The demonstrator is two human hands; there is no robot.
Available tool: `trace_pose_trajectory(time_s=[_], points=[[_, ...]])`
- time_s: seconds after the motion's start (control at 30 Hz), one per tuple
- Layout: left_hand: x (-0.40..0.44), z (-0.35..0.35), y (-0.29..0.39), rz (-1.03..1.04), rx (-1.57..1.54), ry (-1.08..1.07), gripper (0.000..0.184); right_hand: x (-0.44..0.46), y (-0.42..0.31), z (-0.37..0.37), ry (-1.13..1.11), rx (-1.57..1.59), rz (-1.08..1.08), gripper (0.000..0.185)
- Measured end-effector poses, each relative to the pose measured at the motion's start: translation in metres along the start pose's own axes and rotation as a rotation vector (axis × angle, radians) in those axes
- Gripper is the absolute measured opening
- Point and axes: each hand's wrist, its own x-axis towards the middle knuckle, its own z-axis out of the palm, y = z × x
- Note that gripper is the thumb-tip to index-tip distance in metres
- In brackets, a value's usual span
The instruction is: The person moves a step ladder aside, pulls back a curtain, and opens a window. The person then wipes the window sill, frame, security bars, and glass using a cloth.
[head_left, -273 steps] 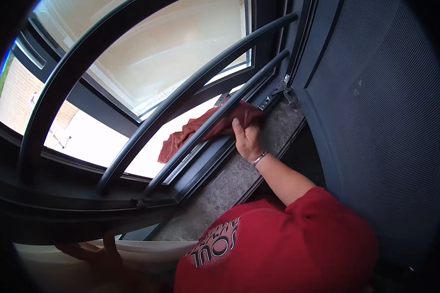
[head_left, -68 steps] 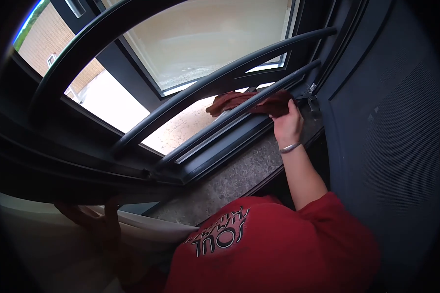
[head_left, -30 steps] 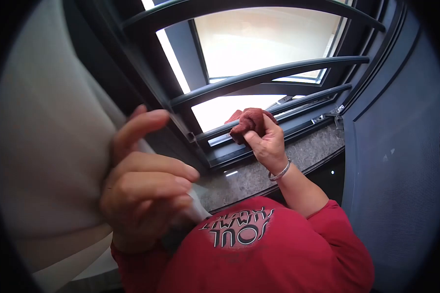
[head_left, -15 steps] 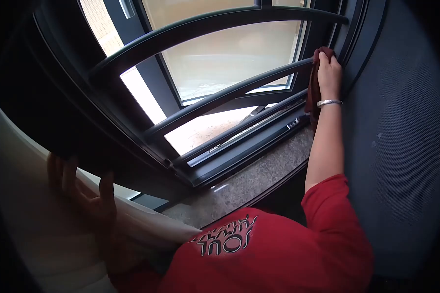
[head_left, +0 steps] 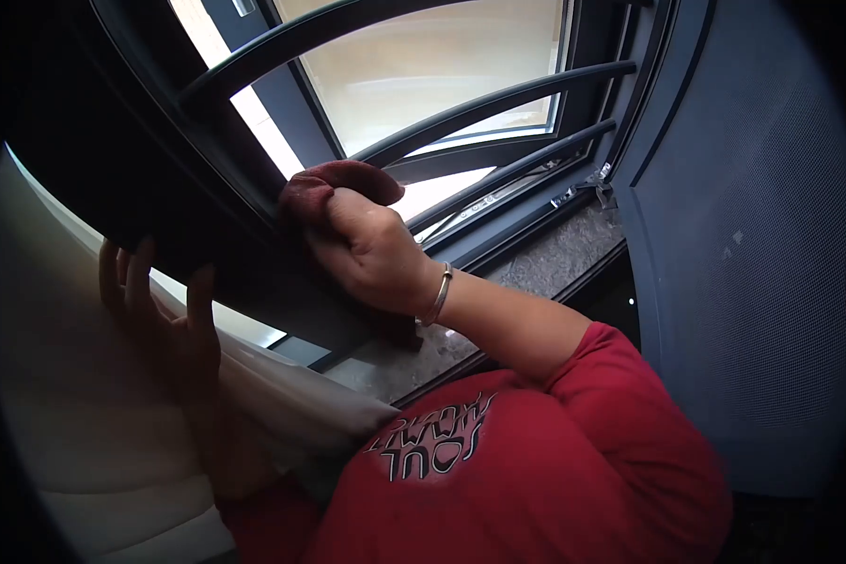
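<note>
A dark red cloth [head_left: 352, 177] is bunched in my right hand [head_left: 376, 246], whose fingers are wrapped round it. The cloth lies against the left end of a curved dark rail [head_left: 498, 99], beside the dark window frame [head_left: 174, 132]. My left hand [head_left: 164, 305] is in shadow at the lower left, its fingers apart and raised against the lower edge of a dark panel, in front of the pale curtain [head_left: 282, 385]. No object shows in the left hand.
Beyond the rails an outer sash [head_left: 432, 85] stands swung outward. A grey stone sill [head_left: 564, 249] runs below the frame, with a metal hinge [head_left: 600, 179] at its right corner. The mesh screen panel [head_left: 771, 263] stands on the right.
My right hand has carried the cloth from the right side of the frame to the rail's left end. The left hand stays low at the left, by the curtain, fingers still spread.
</note>
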Motion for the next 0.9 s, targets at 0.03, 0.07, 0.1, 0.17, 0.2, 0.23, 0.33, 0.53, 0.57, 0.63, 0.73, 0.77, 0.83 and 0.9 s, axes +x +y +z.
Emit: trace_pose_trajectory(time_s=[0.03,0.07,0.1,0.17,0.2,0.23,0.33,0.53,0.57,0.63,0.73,0.77,0.83,0.9], points=[[0.003,-0.002,0.0,-0.002,-0.001,-0.014,0.056,-0.005,-0.003,-0.01,-0.065,0.423,0.24,0.029],[0.005,-0.002,0.0,-0.011,-0.004,-0.006,0.057,-0.011,-0.001,-0.019,0.035,0.709,0.316,0.028],[0.006,-0.003,0.001,-0.023,-0.004,-0.006,0.058,-0.017,0.0,-0.034,0.142,0.863,0.472,0.028],[0.009,-0.004,0.001,-0.049,-0.031,-0.01,0.058,-0.028,0.015,-0.067,0.3,0.896,0.638,0.027],[0.009,-0.003,0.001,-0.06,-0.064,0.011,0.059,-0.039,0.03,-0.084,0.36,0.923,0.637,0.027],[0.01,-0.003,0.0,-0.034,-0.123,0.019,0.058,-0.045,0.027,-0.103,0.367,0.918,0.664,0.028],[0.011,-0.001,0.001,-0.026,-0.106,0.035,0.058,-0.068,0.035,-0.13,0.608,0.762,0.743,0.029],[0.011,-0.005,-0.002,-0.05,-0.12,0.027,0.054,-0.1,-0.018,-0.075,0.043,0.647,0.894,0.028],[0.011,-0.002,-0.007,-0.005,-0.184,0.054,0.053,-0.107,-0.011,-0.065,-0.37,-0.021,0.451,0.021],[0.013,-0.003,-0.013,0.062,-0.258,0.069,0.051,-0.124,-0.029,-0.023,-0.587,-0.266,0.157,0.028],[0.01,-0.01,-0.018,0.02,-0.18,0.048,0.052,-0.153,-0.026,-0.005,-0.606,-0.287,0.106,0.021],[0.009,-0.01,-0.025,0.083,-0.201,0.046,0.051,-0.16,-0.018,-0.006,-0.59,-0.439,0.148,0.017],[0.007,-0.008,-0.024,0.064,-0.217,0.067,0.051,-0.166,-0.002,-0.017,-0.379,-0.653,0.183,0.011],[0.005,-0.009,-0.029,0.072,-0.205,0.077,0.05,-0.17,0.009,-0.049,-0.277,-0.835,0.28,0.013]])
